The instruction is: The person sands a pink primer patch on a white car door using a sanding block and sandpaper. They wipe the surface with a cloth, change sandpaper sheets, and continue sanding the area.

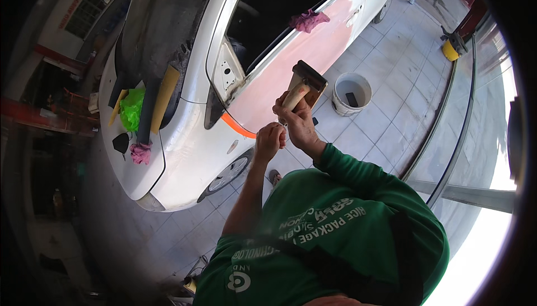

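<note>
My right hand point(301, 125) grips the pale wooden handle of a sanding block point(309, 79), which has a dark end and a brown side. Close below it, my left hand point(269, 141) is closed with bent fingers, its fingertips near the right hand; whatever they pinch, if anything, is too small to make out. Both hands are raised beside the white car's front door point(296, 63), which is coated in patchy pink filler or primer. A crumpled pink cloth point(309, 21) lies on the door's window sill, beyond the sanding block.
A white bucket point(352, 92) holding water and a dark block stands on the tiled floor point(386, 121) to the right. On the car's hood lie yellow and dark strips point(165, 98), a bright green plastic bag point(132, 109) and another pink cloth point(141, 153). Glass panels point(464, 133) line the right.
</note>
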`<act>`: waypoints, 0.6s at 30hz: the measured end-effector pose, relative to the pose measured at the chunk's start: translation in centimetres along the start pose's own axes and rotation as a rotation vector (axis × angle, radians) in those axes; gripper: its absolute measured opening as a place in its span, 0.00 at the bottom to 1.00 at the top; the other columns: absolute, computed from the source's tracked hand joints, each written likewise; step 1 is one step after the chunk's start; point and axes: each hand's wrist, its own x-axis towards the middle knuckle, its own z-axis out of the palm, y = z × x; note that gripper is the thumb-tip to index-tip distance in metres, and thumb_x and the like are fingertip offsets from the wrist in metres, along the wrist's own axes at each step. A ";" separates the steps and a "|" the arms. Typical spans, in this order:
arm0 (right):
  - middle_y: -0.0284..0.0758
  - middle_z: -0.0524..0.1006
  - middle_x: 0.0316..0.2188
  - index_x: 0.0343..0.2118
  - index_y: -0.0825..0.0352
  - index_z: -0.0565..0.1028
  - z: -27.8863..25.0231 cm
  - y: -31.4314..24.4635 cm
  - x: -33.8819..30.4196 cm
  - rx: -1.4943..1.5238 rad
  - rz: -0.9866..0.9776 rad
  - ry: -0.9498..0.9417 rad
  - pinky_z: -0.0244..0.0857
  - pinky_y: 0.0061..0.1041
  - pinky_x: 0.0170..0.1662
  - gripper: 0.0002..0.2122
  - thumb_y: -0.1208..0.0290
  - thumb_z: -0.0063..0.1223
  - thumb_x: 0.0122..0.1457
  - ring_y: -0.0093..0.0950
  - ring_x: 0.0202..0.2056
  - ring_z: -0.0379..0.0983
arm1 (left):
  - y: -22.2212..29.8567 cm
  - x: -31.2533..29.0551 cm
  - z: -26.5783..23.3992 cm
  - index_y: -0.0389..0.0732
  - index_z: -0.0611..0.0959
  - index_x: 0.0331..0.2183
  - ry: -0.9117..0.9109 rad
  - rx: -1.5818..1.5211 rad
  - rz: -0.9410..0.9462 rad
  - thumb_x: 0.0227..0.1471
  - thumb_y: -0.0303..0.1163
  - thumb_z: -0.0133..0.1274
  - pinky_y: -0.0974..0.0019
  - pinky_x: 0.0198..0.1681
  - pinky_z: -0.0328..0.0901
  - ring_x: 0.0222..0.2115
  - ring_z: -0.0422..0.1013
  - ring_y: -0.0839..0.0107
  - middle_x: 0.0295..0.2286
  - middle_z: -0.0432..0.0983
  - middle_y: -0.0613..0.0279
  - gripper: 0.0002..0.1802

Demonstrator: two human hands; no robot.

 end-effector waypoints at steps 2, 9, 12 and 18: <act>0.27 0.74 0.34 0.43 0.63 0.73 0.2 0.0 0.3 0.053 0.029 0.012 0.63 0.20 0.33 0.10 0.79 0.61 0.61 0.16 0.31 0.68 | -0.4 -0.2 -1.2 0.35 0.82 0.29 -0.082 0.057 -0.095 0.62 0.36 0.50 0.67 0.24 0.70 0.18 0.73 0.74 0.19 0.75 0.63 0.16; 0.31 0.76 0.37 0.45 0.63 0.72 -0.6 0.4 1.6 0.266 0.163 0.112 0.67 0.25 0.34 0.11 0.79 0.60 0.62 0.23 0.35 0.74 | 2.2 -1.5 -2.9 0.37 0.81 0.46 0.181 0.490 0.477 0.56 0.29 0.64 0.63 0.33 0.75 0.30 0.80 0.66 0.36 0.82 0.55 0.16; 0.31 0.76 0.37 0.45 0.63 0.73 -0.5 0.2 1.2 0.242 0.203 0.065 0.69 0.27 0.38 0.11 0.79 0.61 0.61 0.24 0.38 0.74 | 3.9 -1.5 -2.8 0.37 0.82 0.47 0.217 0.465 0.580 0.58 0.27 0.64 0.66 0.33 0.75 0.33 0.80 0.70 0.38 0.82 0.57 0.15; 0.35 0.76 0.38 0.45 0.66 0.74 -2.0 3.6 -0.2 -0.352 0.061 -0.121 0.68 0.31 0.42 0.11 0.78 0.61 0.61 0.32 0.39 0.75 | 10.6 -1.2 -1.8 0.37 0.82 0.45 0.374 0.640 0.896 0.56 0.31 0.66 0.59 0.37 0.76 0.37 0.80 0.57 0.38 0.81 0.52 0.16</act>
